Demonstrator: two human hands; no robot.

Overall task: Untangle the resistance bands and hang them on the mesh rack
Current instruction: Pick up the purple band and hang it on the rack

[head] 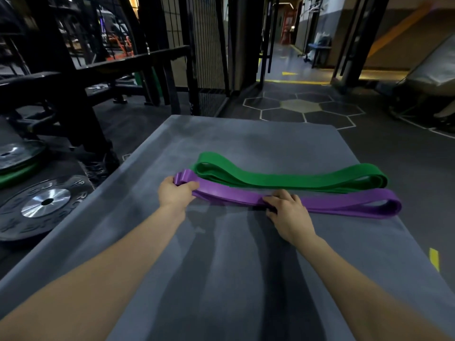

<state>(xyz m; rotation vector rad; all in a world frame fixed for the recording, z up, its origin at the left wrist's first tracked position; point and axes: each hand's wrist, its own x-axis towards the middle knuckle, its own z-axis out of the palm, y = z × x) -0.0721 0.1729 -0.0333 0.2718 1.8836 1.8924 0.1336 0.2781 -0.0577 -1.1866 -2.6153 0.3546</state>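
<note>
Both hands on the purple band, ready to lift it off the mat.

My left hand (175,193) curls round the looped left end of the purple band (344,201), thumb on top; my right hand (286,212) grips its middle, fingers tucked under the folded layers. It lies doubled across the grey mat (221,134), just in front of the green band (283,178), the two touching near the left ends but, as far as I can judge, no longer knotted together. So I take this as the pick-up step for the first band. Next I need to raise it clear without dragging the green one along, shake out the folds, then carry it to the mesh rack (204,45) ahead on the left.
</note>
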